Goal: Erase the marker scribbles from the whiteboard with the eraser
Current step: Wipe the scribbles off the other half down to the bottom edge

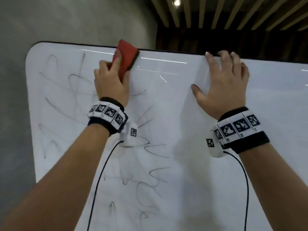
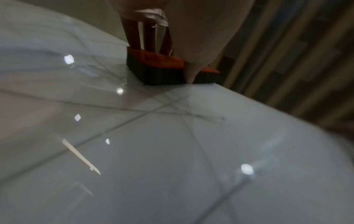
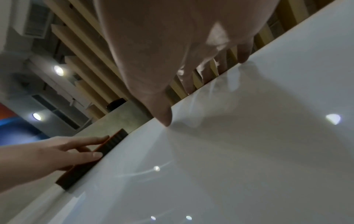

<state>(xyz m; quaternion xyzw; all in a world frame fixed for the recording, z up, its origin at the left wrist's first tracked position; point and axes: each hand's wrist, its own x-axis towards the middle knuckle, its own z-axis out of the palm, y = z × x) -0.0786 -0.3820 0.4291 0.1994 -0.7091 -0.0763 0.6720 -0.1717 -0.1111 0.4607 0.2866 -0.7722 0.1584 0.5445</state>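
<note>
Eraser [image 1: 127,57] (red block, dark felt) gripped by left hand [image 1: 111,84] on glossy whiteboard [image 1: 183,124]; right hand [image 1: 223,84] spread flat.

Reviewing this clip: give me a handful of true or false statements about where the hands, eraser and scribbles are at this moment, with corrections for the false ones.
1. The left hand holds the red eraser against the whiteboard near its top edge. True.
2. The right hand grips a marker. False: it holds nothing; its palm lies on the board with the fingers hooked over the top edge.
3. Marker scribbles remain on the left and lower middle of the board. True.
4. The area of the board under the right hand is covered in heavy scribbles. False: that side looks clean.
5. The eraser lies at the bottom edge of the board. False: it is up at the top edge.
</note>
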